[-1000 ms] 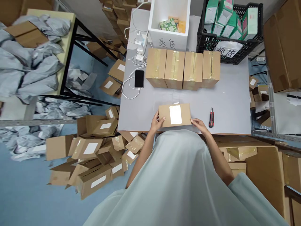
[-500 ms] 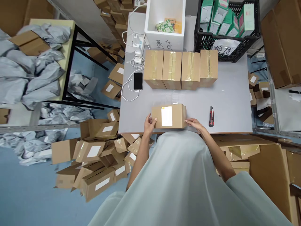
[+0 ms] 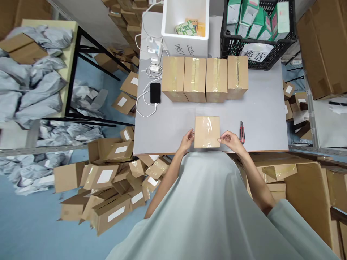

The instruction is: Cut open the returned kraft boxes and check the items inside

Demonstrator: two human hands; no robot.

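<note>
Between our two hands, near the table's (image 3: 260,108) close edge, we have one taped brown cardboard box (image 3: 207,130), its right edge pinched by the right hand (image 3: 229,140); whether the half-curled left hand (image 3: 187,140) grips its left edge, we cannot tell. Right of the grip lies one red-and-black box cutter (image 3: 242,134); beyond the grip stand four taped brown boxes (image 3: 195,77), then one white foam bin (image 3: 200,46) and one black plastic crate (image 3: 230,48).
</note>
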